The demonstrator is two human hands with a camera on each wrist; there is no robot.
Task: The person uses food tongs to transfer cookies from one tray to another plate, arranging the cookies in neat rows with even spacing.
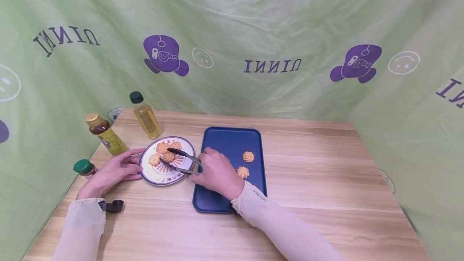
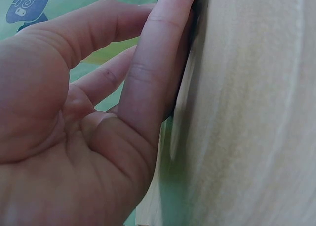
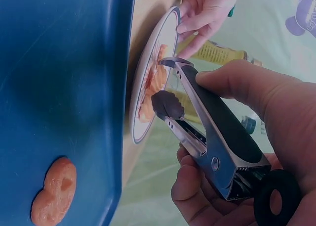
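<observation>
My right hand (image 1: 219, 172) grips metal tongs (image 3: 212, 122) with dark tips. These tips stand apart over the white patterned plate (image 1: 152, 178), on either side of a swirled cookie (image 1: 168, 156). Several other cookies (image 1: 154, 160) lie around it on the plate. My left hand (image 1: 117, 168) holds the plate at its left rim, fingers right at the edge; part of that contact is hidden in the left wrist view. Below my right forearm is a blue tray (image 1: 232, 140), partly covered by the hand. On its right side lie two cookies (image 1: 248, 156), one behind the other.
Behind the plate stands an oil bottle (image 1: 146, 120) with a dark green cap. A yellow-labelled bottle (image 1: 110, 138) and a green-capped jar (image 1: 85, 167) stand close by my left hand. Green printed cloth (image 1: 272, 23) hangs around the wooden table (image 1: 315, 164).
</observation>
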